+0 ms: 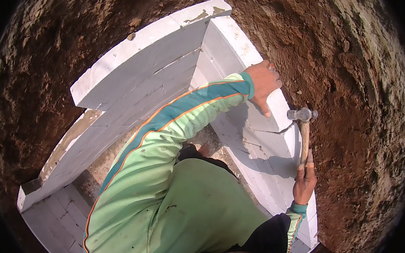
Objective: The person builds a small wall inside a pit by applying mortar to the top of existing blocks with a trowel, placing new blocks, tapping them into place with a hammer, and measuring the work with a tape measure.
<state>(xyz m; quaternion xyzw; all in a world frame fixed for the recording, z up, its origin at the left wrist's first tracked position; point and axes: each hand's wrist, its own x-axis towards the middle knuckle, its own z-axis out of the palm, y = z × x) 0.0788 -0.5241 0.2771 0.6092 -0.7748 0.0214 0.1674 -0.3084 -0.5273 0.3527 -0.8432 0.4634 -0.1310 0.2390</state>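
Observation:
My left hand [263, 83] lies over the top of a white block [278, 107] on the right-hand wall. Its fingers curl over the outer edge toward the soil, and the thumb points down along the block's top. In my right hand [305, 181] is a ball-peen hammer [305, 133], gripped low on its wooden handle. The metal head is up, just beyond the block's near end and apart from my left hand. An uneven joint shows between this block and the lower white block [293, 140] nearer me.
Around me rises a pit wall of rough brown earth [348, 89]. A second white block wall [146, 53] meets the right one at a far corner, and its top steps down toward the left. Grey mortar [72, 135] coats the lower step. Dusty ground [96, 178] lies between the walls.

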